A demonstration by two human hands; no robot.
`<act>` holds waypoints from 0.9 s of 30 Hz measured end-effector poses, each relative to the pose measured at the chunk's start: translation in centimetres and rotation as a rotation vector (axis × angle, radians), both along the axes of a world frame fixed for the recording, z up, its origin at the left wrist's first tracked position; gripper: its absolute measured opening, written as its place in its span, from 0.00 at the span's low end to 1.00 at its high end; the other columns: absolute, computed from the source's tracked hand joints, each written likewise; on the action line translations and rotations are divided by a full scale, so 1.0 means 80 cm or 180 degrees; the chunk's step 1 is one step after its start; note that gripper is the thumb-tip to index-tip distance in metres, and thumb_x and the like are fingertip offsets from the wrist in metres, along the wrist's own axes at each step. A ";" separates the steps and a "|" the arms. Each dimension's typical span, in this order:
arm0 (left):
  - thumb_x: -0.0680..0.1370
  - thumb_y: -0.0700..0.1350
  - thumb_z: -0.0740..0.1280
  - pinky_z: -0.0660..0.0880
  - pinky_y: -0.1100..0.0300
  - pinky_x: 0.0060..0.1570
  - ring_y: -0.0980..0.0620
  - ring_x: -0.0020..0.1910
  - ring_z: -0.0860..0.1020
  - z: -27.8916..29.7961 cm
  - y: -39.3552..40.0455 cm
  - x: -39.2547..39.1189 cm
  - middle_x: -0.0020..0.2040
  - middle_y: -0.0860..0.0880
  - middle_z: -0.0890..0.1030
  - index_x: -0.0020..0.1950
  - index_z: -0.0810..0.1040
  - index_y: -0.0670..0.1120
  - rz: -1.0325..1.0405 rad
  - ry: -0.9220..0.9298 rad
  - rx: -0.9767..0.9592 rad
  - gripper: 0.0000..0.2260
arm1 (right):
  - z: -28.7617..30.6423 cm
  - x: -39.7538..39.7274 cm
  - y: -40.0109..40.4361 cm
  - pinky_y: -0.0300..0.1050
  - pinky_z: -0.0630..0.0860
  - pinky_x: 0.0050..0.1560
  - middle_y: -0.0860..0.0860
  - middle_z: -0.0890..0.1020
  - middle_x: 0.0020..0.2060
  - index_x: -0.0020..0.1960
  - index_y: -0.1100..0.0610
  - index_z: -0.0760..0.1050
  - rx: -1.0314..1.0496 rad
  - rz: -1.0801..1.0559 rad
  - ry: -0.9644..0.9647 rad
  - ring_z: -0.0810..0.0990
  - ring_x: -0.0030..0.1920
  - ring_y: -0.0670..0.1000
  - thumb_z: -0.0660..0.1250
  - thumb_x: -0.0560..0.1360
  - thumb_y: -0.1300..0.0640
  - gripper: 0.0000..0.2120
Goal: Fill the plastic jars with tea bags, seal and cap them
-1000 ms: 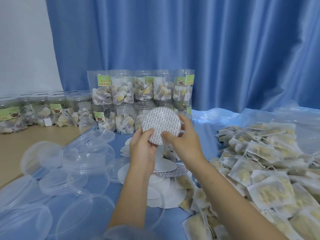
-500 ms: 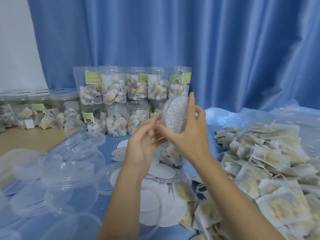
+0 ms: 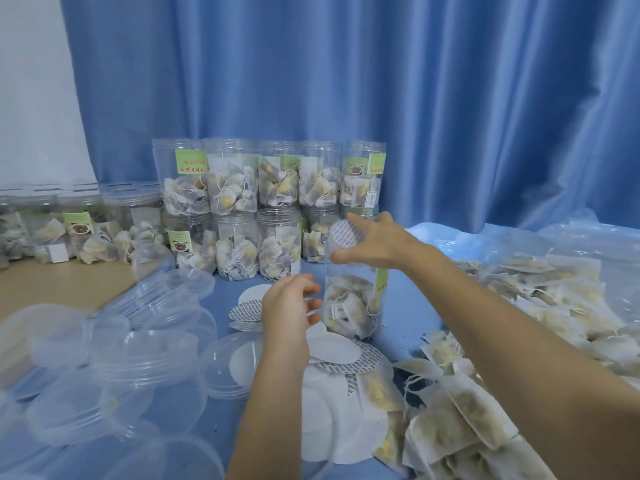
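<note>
Right hand (image 3: 377, 242) pinches the seal liner (image 3: 343, 233) tilted over the mouth of the upright tea-bag jar (image 3: 353, 303), jar at its 6 o'clock; left hand (image 3: 289, 306) loosely curled, empty, at the jar's 9 o'clock.

I'm looking down at a table (image 3: 62, 285) mostly draped in a blue cloth (image 3: 398, 327).

Clear lids (image 3: 114, 344) are piling up at the left, round seal discs (image 3: 332, 351) are lying in the middle, loose tea bags (image 3: 512, 323) are heaping at the right, and filled jars (image 3: 242, 220) are standing stacked along the back.
</note>
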State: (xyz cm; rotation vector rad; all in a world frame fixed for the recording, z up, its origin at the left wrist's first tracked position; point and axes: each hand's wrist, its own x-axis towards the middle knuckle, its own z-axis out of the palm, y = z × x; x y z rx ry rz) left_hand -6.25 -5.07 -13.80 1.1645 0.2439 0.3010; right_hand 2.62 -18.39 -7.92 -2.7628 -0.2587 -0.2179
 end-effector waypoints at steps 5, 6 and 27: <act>0.75 0.35 0.63 0.68 0.61 0.32 0.52 0.30 0.71 0.001 0.002 0.001 0.34 0.48 0.75 0.43 0.77 0.44 -0.0058 0.0081 0.0034 0.06 | 0.024 0.006 0.008 0.50 0.74 0.49 0.58 0.62 0.69 0.74 0.43 0.54 -0.0634 0.0098 0.0326 0.69 0.63 0.61 0.64 0.63 0.35 0.43; 0.75 0.35 0.62 0.68 0.61 0.32 0.52 0.30 0.71 0.000 0.002 0.000 0.34 0.48 0.74 0.42 0.77 0.44 -0.0065 0.0091 0.0051 0.06 | 0.028 0.006 0.009 0.51 0.76 0.50 0.57 0.62 0.69 0.74 0.43 0.54 -0.0666 0.0107 0.0390 0.70 0.61 0.60 0.66 0.64 0.36 0.43; 0.67 0.64 0.70 0.75 0.49 0.52 0.42 0.54 0.77 -0.009 -0.006 -0.001 0.54 0.46 0.76 0.51 0.74 0.52 -0.0551 0.0404 0.0013 0.21 | -0.046 -0.097 -0.039 0.36 0.64 0.55 0.51 0.67 0.58 0.69 0.44 0.59 0.2154 0.0452 -0.1508 0.65 0.59 0.47 0.77 0.61 0.44 0.43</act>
